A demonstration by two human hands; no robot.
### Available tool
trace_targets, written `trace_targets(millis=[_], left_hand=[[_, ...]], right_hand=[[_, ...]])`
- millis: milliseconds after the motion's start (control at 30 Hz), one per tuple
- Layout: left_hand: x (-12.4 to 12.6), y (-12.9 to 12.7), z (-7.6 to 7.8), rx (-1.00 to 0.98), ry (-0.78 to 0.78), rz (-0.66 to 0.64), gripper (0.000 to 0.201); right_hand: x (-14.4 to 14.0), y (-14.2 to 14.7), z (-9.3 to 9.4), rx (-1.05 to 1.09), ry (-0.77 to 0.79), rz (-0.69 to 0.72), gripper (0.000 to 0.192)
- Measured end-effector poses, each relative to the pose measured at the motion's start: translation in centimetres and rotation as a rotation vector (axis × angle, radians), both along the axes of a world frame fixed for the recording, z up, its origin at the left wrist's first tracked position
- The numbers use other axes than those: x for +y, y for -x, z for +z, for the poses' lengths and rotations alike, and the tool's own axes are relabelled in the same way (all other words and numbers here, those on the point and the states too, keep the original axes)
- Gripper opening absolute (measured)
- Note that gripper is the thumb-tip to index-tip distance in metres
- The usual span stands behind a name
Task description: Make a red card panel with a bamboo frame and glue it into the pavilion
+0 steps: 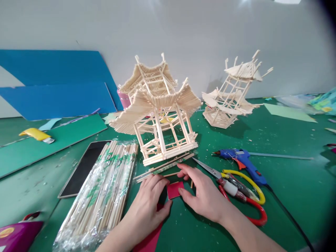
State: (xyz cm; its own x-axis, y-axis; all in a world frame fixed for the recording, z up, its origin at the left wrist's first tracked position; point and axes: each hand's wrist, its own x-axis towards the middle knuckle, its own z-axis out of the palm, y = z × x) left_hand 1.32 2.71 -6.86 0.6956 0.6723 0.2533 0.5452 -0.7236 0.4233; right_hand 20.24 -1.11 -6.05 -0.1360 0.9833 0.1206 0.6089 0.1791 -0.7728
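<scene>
- left hand [149, 199] and right hand [203, 196] meet at small red card [175, 189], both pinching it, left fingers on its left edge, right thumb and fingers on its right edge
- larger red sheet [149, 241] under left wrist, nearest camera
- chopstick pack [102, 203] in clear wrap just left of left hand; phone [84, 168] further left
- scissors [236, 189], red and yellow handles, just right of right hand; blue glue gun [243, 161] beyond them
- loose sticks [165, 166] just beyond fingertips
- pagoda model [160, 115] right behind sticks
- second model [231, 94], tilted, far right of right hand
- blue boards [57, 84] far left against wall
</scene>
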Motion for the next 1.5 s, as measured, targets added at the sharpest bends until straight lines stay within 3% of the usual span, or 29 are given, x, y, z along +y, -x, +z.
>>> trace_targets(millis=[200, 400, 567, 700, 833, 1267, 1500], left_hand=[[-0.2, -0.1, 0.5, 0.039, -0.052, -0.045, 0.026], [-0.2, -0.1, 1.0, 0.036, -0.003, -0.033, 0.025], [-0.4, 0.1, 0.6, -0.054, 0.053, 0.040, 0.041], [-0.3, -0.1, 1.1, -0.152, 0.176, 0.125, 0.030], [-0.1, -0.5, 1.8, -0.272, 0.330, 0.122, 0.013], [-0.4, -0.8, 2.3, -0.520, 0.609, 0.090, 0.010], [0.0, -0.3, 1.5, -0.791, 0.869, 0.314, 0.011]], right_hand=[[0.5, 0.7, 0.1, -0.041, -0.012, 0.022, 0.053], [0.7, 0.9, 0.0, -0.009, -0.010, 0.016, 0.050], [0.5, 0.7, 0.1, 0.095, 0.044, 0.013, 0.051], [0.3, 0.6, 0.6, 0.215, 0.081, 0.025, 0.048], [0.1, 0.7, 1.1, 0.243, 0.054, 0.080, 0.047], [-0.2, 0.9, 1.3, 0.357, 0.059, 0.116, 0.052], [-0.4, 0.9, 1.1, 0.405, 0.117, 0.030, 0.053]])
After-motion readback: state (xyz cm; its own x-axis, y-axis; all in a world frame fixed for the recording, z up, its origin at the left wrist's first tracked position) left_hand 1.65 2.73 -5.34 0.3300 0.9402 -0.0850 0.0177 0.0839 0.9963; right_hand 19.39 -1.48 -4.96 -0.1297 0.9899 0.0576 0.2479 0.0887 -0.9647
